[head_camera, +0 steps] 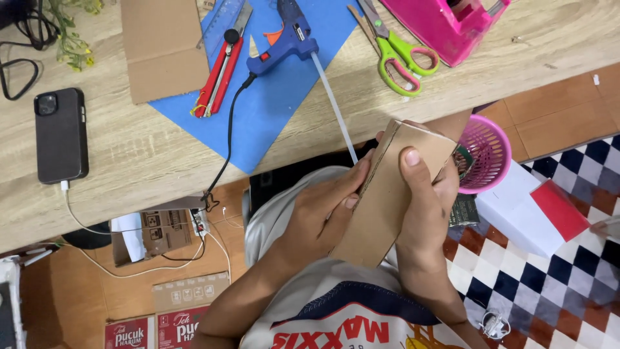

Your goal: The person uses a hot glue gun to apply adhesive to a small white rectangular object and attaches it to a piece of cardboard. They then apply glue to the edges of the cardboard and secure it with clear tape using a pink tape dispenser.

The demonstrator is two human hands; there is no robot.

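- Holding one folded piece of brown cardboard [387, 194] between them, both hands sit just below the table edge, above the person's lap.
- The right hand [426, 200] wraps around the cardboard from the far side, thumb pressed flat on its front face, fingers closed behind it.
- The left hand [323, 210] presses against the cardboard's left edge, fingers curled and touching it.
- Just beside the right hand stands one pink mesh basket [484, 152] on the floor.
- On the wooden table [129, 155] lies one blue sheet [278, 97], bearing one blue glue gun [287, 39] with a white glue stick jutting out, and one red utility knife [219, 74].
- One pair of green-handled scissors [397, 55] lies near one pink tape dispenser [452, 22].
- One flat cardboard piece [161, 48] and one black phone [61, 132] lie further left, well apart from the hands.
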